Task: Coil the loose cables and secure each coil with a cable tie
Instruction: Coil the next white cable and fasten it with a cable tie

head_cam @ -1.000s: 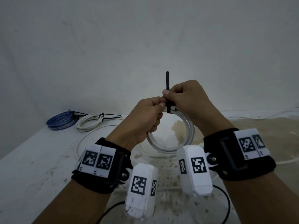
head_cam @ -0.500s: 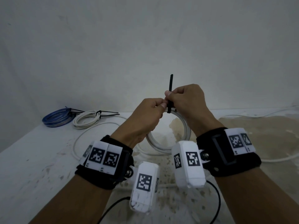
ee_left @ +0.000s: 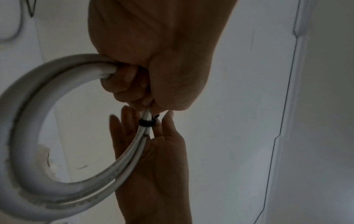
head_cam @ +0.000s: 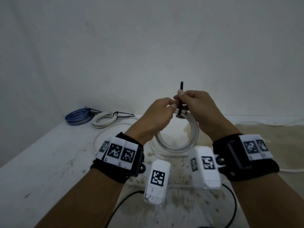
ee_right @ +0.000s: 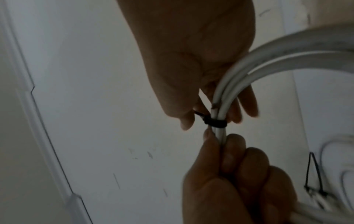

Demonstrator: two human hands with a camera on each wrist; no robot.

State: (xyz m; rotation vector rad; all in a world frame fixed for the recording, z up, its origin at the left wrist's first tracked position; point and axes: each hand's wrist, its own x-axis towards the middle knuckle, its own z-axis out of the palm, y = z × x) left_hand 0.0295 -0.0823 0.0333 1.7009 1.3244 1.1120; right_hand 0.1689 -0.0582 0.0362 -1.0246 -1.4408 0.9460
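A white cable coil (head_cam: 192, 137) hangs upright above the table, held at its top by both hands. My left hand (head_cam: 158, 116) grips the bundled strands (ee_left: 57, 72) in a fist. A black cable tie (head_cam: 181, 102) is looped round the strands (ee_right: 215, 122); its loop shows in the left wrist view as a black cable tie (ee_left: 146, 122). My right hand (head_cam: 195, 106) pinches the tie's tail between thumb and forefinger, the tail pointing straight up, while its other fingers lie spread behind the cable (ee_right: 247, 104).
Two tied coils lie at the table's far left: a blue coil (head_cam: 77, 116) and a white coil (head_cam: 104, 120), each with a black tie. A loose white cable (head_cam: 98, 139) loops on the table (head_cam: 41, 162) below the hands; another (head_cam: 292, 170) runs off right. A wall stands close behind.
My right hand has drawn the tie's tail further up through its head, so less tail stands above the fingers. Both hands and the coil stay in about the same place.
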